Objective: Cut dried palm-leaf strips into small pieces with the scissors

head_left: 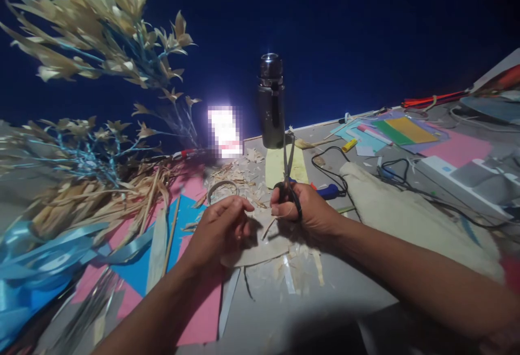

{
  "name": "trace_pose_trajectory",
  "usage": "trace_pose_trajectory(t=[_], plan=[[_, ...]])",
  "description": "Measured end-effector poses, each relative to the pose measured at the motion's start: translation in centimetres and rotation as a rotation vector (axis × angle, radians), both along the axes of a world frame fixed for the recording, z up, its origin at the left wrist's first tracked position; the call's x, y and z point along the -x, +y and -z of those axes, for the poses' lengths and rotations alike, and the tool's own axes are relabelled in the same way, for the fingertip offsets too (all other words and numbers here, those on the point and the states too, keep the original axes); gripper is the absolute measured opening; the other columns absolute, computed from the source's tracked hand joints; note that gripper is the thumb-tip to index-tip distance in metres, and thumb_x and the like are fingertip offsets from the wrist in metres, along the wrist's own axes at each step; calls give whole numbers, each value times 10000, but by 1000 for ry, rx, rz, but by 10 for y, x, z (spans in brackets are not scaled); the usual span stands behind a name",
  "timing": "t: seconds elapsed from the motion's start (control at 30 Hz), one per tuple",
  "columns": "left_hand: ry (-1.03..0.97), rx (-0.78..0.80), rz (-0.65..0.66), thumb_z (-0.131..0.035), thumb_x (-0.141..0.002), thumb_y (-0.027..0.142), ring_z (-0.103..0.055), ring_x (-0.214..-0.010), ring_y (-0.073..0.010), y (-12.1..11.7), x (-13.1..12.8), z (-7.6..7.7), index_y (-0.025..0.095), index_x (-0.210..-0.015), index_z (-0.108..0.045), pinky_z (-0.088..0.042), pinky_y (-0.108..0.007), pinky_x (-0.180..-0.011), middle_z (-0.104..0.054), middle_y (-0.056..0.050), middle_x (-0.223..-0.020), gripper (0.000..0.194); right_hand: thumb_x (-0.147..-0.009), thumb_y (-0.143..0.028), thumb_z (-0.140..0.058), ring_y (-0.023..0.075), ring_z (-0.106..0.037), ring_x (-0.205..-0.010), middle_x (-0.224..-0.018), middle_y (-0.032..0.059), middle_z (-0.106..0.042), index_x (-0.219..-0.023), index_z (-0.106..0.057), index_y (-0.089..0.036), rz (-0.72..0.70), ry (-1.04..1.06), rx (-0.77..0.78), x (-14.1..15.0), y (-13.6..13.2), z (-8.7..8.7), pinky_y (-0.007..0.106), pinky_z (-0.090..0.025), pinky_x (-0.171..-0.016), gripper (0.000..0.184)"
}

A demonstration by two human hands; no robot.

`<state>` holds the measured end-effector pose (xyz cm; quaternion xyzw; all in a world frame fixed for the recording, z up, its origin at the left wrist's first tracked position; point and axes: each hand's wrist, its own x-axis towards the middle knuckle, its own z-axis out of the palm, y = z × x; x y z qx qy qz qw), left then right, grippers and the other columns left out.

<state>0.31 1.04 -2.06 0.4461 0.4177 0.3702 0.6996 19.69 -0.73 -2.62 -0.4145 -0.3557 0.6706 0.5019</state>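
My right hand (303,209) is closed on a pair of scissors (289,163), with its fingers at the black handles and the blades pointing up and away. Near those fingers shows a thin brown strand (267,230); I cannot tell whether they pinch it. My left hand (223,222) is a little to the left, its fingers curled together, and whatever they may hold is hidden. Beneath both hands lies a pale, flat piece (260,255) on the grey table (325,295). Behind the left hand is a ring of tape (223,190).
A dark flask (271,106) stands at the back beside a bright light (225,130). Dried husks (138,203), blue ribbon (44,257) and pale artificial flowers (122,30) fill the left. To the right are a cloth (406,209), black cable (325,163) and a blue-handled tool (327,191).
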Motion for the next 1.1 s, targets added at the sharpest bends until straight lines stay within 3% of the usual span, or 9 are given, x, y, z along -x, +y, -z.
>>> trace_pose_trajectory(t=[0.07, 0.13, 0.23, 0.33, 0.57, 0.7, 0.8, 0.93, 1.1], plan=[[-11, 14, 20, -739, -775, 505, -572, -587, -141, -3, -2, -1, 173, -861, -674, -449, -246, -536, -602, -3, -629, 349, -555, -253, -886, 81, -470, -502, -640, -50, -565, -808, -614, -173, -9, 7, 4, 0, 0, -1, 220, -362, -494, 380], [27, 9, 46, -800, -718, 437, -561, -602, -130, -6, -5, -1, 173, -816, -667, -433, -235, -537, -634, -18, -691, 311, -542, -229, -889, 87, -499, -539, -657, -44, -582, -815, -620, -169, -30, -9, 1, 0, -1, -1, 218, -379, -528, 388], [131, -31, 48, -820, -687, 312, -478, -535, -90, -9, -8, 1, 171, -709, -627, -351, -203, -491, -603, 6, -650, 240, -553, -228, -890, 94, -526, -584, -697, -33, -606, -841, -631, -164, -64, -55, -21, -1, -4, 0, 218, -398, -565, 392], [160, -61, 59, -794, -703, 301, -438, -513, -86, -10, -10, 5, 177, -674, -595, -326, -207, -480, -563, 23, -619, 237, -566, -243, -893, 104, -542, -611, -742, -22, -629, -861, -640, -170, -129, -108, -77, -2, -6, 0, 226, -419, -580, 395], [-33, -53, 130, -819, -677, 281, -470, -583, -108, -8, -5, 8, 178, -606, -536, -377, -232, -562, -520, 30, -610, 309, -539, -272, -906, 105, -519, -614, -746, -17, -600, -816, -621, -173, -144, -67, -70, -2, -5, 0, 222, -419, -555, 408], [-226, 89, 143, -780, -708, 422, -564, -667, -154, -4, 0, 5, 182, -757, -638, -437, -268, -634, -612, -17, -700, 284, -547, -253, -900, 94, -495, -571, -701, -29, -574, -816, -614, -173, -89, -18, -22, -4, -2, -1, 218, -393, -530, 400], [-193, 101, 134, -810, -675, 471, -578, -677, -157, -4, -1, 5, 178, -816, -670, -444, -263, -633, -647, -34, -740, 354, -549, -238, -898, 90, -501, -564, -694, -29, -579, -809, -615, -169, -93, -15, -8, -4, -2, -3, 212, -387, -529, 391], [-67, 27, 113, -847, -677, 307, -510, -594, -98, -8, -9, 6, 171, -732, -644, -394, -210, -576, -603, 10, -670, 250, -530, -221, -910, 92, -526, -586, -699, -32, -597, -808, -615, -163, -141, -30, -5, -2, -5, -5, 205, -402, -553, 410], [-172, 48, 178, -870, -645, 287, -500, -601, -92, -13, -12, 6, 158, -654, -601, -382, -198, -549, -564, 14, -692, 299, -543, -213, -910, 90, -538, -572, -688, -41, -596, -794, -594, -166, -219, 49, -16, 0, -9, -6, 207, -429, -560, 407]])
